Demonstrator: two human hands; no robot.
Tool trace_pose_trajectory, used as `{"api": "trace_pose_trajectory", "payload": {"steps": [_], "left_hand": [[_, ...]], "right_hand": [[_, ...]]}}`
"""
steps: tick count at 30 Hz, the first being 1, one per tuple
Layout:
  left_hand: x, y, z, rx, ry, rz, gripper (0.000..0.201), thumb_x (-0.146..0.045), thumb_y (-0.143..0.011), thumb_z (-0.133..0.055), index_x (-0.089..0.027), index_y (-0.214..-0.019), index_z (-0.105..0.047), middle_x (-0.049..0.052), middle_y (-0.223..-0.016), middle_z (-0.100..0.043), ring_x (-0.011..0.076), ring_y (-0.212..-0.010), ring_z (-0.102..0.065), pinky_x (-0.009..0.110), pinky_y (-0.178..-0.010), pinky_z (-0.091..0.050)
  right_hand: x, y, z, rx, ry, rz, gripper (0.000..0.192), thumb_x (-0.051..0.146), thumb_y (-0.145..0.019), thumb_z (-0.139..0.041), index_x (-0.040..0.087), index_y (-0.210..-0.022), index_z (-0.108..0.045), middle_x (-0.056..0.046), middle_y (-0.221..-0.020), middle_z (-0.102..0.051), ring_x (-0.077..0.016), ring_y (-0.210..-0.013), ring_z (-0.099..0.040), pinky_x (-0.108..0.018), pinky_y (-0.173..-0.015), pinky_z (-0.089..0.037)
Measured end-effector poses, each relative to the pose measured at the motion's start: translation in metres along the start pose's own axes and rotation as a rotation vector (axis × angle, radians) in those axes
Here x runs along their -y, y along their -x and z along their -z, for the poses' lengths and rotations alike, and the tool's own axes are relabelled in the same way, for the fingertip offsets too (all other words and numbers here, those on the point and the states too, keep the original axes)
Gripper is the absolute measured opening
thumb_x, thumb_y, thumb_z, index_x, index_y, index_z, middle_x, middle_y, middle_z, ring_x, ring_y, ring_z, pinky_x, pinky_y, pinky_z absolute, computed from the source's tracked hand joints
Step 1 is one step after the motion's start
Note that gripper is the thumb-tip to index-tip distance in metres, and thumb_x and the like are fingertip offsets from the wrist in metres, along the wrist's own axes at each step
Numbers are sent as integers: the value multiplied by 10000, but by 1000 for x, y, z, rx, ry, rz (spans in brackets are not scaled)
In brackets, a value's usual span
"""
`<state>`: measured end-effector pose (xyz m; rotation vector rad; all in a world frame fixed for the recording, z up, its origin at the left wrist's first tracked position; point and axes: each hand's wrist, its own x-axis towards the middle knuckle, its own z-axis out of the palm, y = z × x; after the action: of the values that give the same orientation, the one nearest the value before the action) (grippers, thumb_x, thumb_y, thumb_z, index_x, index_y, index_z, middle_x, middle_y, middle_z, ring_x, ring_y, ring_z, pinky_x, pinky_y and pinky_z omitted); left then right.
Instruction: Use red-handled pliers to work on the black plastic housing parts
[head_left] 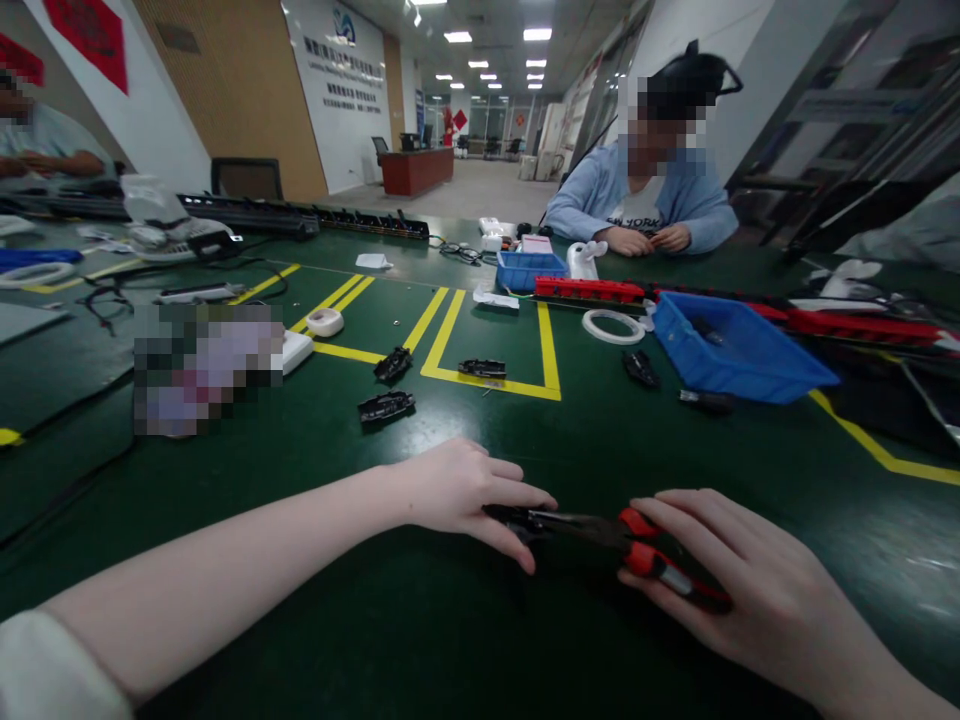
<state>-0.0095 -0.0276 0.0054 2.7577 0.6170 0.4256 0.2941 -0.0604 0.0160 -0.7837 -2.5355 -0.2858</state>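
Note:
My right hand [739, 570] is closed round the red and black handles of a pair of pliers [637, 545]. Their long jaws point left and reach a small black plastic part [517, 522]. That part is pinched between the thumb and fingers of my left hand [472, 495], just above the green table. Whether the jaws are clamped on the part I cannot tell. Beyond my left hand lie similar black parts: one near the left [386, 407], another behind it [393, 364], and a third by the yellow tape [482, 368].
A blue bin [742, 350] stands at the right, with a black part [640, 368] and a dark tool [705, 401] beside it. A white ring [613, 327], a tape roll [325, 321] and a smaller blue bin [531, 271] lie farther back. Across the table sits a person [641, 190].

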Motion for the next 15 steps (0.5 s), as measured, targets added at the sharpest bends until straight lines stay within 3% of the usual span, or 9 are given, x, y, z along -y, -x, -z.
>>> {"api": "trace_pose_trajectory", "payload": {"steps": [4,9,15], "left_hand": [[2,-1,0,-3,-11,8,598,-660,-866,-563,-237,-1287,-594,5,-848,-631,118,-641,-575,240,-525,-334],[0,-2,0,-49,-227,-6,707,-694,-825,-587,-221,-1349,-546,26,-964,-591,119,-648,-529,259,-562,-327],[-1,0,2,-42,-223,62,626,-608,-894,-562,-195,-1363,-523,65,-1159,-547,157,-790,-582,293,-676,-421]], "right_hand": [[-5,2,-5,-20,-19,-19,347,425,-864,-605,224,-1146,-617,-95,-964,-690,-224,-762,-673,-337,-595,-578],[-18,9,-11,-27,42,18,393,470,-838,-608,227,-1147,-635,-109,-968,-688,-251,-758,-684,-366,-570,-577],[-29,16,-17,13,51,-5,417,485,-825,-593,284,-1188,-632,-96,-950,-697,-249,-687,-693,-349,-502,-580]]}}
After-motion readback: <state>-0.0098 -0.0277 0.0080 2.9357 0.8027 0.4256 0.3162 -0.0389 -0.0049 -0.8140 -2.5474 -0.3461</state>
